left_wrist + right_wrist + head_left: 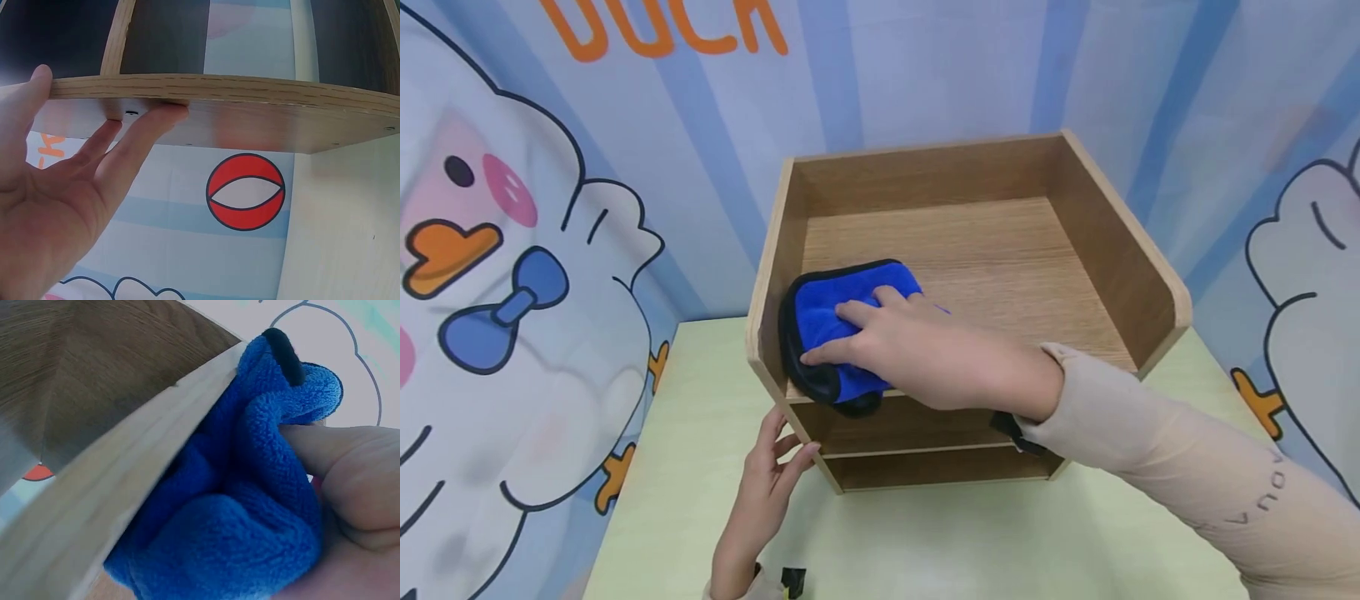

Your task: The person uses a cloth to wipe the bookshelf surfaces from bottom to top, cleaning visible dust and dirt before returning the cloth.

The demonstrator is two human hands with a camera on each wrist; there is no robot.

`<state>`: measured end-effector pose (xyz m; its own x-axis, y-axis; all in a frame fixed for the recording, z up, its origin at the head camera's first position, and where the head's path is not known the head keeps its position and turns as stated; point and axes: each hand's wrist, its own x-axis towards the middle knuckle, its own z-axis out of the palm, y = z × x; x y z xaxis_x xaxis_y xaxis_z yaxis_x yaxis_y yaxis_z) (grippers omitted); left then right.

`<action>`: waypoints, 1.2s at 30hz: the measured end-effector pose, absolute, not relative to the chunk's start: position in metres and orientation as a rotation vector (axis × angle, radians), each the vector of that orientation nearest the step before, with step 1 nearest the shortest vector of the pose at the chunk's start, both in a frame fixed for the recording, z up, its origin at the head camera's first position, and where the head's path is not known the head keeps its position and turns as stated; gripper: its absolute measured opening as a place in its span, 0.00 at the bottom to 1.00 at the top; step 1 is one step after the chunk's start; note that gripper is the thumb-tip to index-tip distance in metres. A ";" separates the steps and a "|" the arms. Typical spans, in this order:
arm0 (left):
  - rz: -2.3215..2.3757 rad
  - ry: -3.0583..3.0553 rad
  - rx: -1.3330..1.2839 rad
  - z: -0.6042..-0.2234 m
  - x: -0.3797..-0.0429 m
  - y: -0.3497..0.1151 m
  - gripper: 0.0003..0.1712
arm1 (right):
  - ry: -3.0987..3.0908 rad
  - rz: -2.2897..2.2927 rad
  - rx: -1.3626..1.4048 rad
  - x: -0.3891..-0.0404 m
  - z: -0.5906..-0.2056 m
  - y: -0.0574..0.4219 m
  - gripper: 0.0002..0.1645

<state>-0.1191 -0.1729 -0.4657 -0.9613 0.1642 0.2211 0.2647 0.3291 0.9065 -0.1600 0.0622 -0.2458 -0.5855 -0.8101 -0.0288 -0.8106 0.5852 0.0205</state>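
Note:
A small wooden shelf unit (1000,242) with a raised rim stands on the table. In the head view a blue cloth (818,312) with black edging lies on the left of its top board, part of it hanging over the front edge. My right hand (917,342) presses the cloth down with fingers spread. Seen from the right wrist, the cloth (231,544) bunches against the board's edge beside my thumb. My left hand (767,467) holds the unit's left side panel (250,112), thumb at its front edge and fingertips on the outer face.
Below the top board are open compartments (925,468). The pale green table (700,400) extends around the unit. Behind it hangs a blue striped backdrop (925,75) with cartoon ducks. A black strap piece (1018,433) shows under the right cuff.

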 end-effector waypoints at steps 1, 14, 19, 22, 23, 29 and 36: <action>-1.722 -2.487 -0.408 -0.466 -0.119 -0.173 0.38 | 2.784 0.056 -1.416 -0.160 -0.246 0.062 0.39; -1.704 -2.505 -0.390 -0.466 -0.121 -0.175 0.39 | 2.809 0.133 -1.397 -0.163 -0.247 0.076 0.43; -1.699 -2.510 -0.404 -0.466 -0.120 -0.175 0.39 | 2.813 0.122 -1.274 -0.165 -0.244 0.092 0.46; -1.703 -2.497 -0.403 -0.466 -0.119 -0.175 0.39 | 2.836 0.106 -1.214 -0.168 -0.244 0.105 0.47; -1.706 -2.492 -0.401 -0.467 -0.119 -0.175 0.39 | 2.851 0.105 -1.194 -0.169 -0.244 0.110 0.47; -1.699 -2.474 -0.416 -0.468 -0.117 -0.173 0.39 | 2.965 0.153 -0.906 -0.168 -0.245 0.141 0.46; -1.674 -2.469 -0.420 -0.468 -0.119 -0.172 0.40 | 3.026 0.177 -0.612 -0.173 -0.249 0.160 0.45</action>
